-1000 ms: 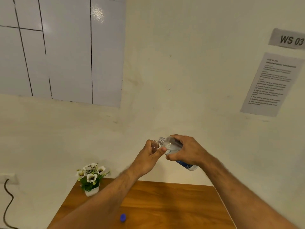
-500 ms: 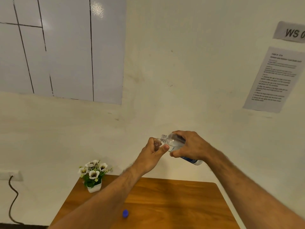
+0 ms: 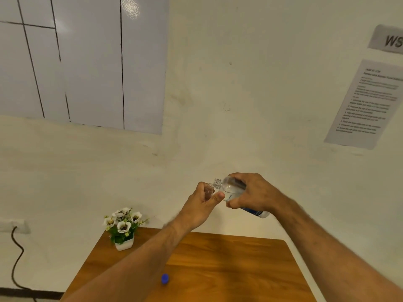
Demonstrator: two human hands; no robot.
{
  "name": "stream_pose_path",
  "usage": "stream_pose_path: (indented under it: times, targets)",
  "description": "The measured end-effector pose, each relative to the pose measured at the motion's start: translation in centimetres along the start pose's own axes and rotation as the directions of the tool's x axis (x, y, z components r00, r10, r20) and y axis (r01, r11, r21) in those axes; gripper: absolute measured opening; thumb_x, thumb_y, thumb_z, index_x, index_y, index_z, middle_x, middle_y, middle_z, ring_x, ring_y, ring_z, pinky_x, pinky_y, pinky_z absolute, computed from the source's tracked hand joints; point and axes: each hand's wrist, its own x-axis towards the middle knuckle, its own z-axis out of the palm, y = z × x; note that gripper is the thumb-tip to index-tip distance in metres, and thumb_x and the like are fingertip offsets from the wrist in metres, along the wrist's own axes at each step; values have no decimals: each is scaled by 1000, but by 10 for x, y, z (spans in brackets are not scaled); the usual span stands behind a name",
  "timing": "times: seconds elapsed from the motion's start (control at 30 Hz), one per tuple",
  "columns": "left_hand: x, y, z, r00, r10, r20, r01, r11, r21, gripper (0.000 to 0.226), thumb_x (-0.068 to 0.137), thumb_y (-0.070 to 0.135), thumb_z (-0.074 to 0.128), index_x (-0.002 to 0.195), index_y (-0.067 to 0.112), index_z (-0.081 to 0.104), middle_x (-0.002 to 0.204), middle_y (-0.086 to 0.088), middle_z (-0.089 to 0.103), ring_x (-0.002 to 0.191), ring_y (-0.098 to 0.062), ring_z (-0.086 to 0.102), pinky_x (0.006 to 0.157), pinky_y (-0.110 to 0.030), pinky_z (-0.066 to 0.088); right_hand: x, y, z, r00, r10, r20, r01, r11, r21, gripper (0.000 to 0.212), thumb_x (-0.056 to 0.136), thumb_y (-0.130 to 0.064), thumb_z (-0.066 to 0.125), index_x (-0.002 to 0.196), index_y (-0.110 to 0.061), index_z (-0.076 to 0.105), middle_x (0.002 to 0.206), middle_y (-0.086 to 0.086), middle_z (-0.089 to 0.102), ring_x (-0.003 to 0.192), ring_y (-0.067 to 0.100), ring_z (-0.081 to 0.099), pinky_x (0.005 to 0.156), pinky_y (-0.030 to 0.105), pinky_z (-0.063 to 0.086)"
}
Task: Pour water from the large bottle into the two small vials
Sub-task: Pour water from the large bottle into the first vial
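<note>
My right hand (image 3: 254, 194) grips the large clear bottle (image 3: 231, 188), which has a blue label and is tilted with its open threaded neck pointing left. My left hand (image 3: 201, 203) holds a small clear vial (image 3: 209, 191) upright, its mouth right at the bottle's neck. Both are raised in front of the wall, above the far edge of the wooden table (image 3: 218, 269). A blue cap (image 3: 165, 278) lies on the table beside my left forearm. A second vial is not in sight.
A small white pot of white flowers (image 3: 122, 229) stands at the table's far left corner. A black cable (image 3: 16, 258) hangs from a wall socket at the left. Papers (image 3: 362, 103) are taped on the wall at the right.
The view has shifted slightly. Both hands stay together with the bottle neck at the vial's mouth; the bottle is tipped a little more level.
</note>
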Motion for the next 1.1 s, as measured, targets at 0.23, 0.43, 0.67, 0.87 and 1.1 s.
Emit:
stream_pose_path:
  times: [0.23,0.43,0.67,0.87,1.1]
  targets:
    - [1,-5,3,1000,-1,-15,1,1000,13,54,81,66,50,109,20,42,84,8,50,71,-8,46,62,-18,40,0,1,1,1000,8,9,-8,1000,0,74,65,-38,84,132,-28,55,118,-6,63,97,16,65,85,31,58]
    - [2,-9,5,1000,-6,-12,6,1000,19,54,82,66,51,111,21,43,84,8,49,71,-7,46,61,-18,39,2,4,3,999,24,24,-23,999,-25,78,61,-44,83,133,-30,54,120,-7,63,97,16,65,85,35,59]
    - [1,-14,6,1000,-2,-8,2,1000,24,63,77,72,49,112,20,43,87,8,52,74,-7,47,63,-19,40,1,5,6,999,36,24,-35,999,-42,78,62,-43,83,133,-29,54,119,-7,62,96,16,64,85,34,59]
    - [1,-17,5,1000,15,-20,-14,1000,26,61,78,71,48,112,21,43,85,7,50,73,-7,46,62,-18,39,2,4,7,999,35,23,-34,998,-46,75,62,-42,83,130,-30,55,119,-7,63,95,17,65,84,33,59]
    - [0,-18,4,1000,15,-14,-14,1000,14,61,77,72,48,110,20,43,86,5,51,73,-8,45,62,-19,40,2,3,8,998,45,33,-44,998,-36,78,61,-42,83,133,-29,54,119,-6,63,96,16,65,85,35,59]
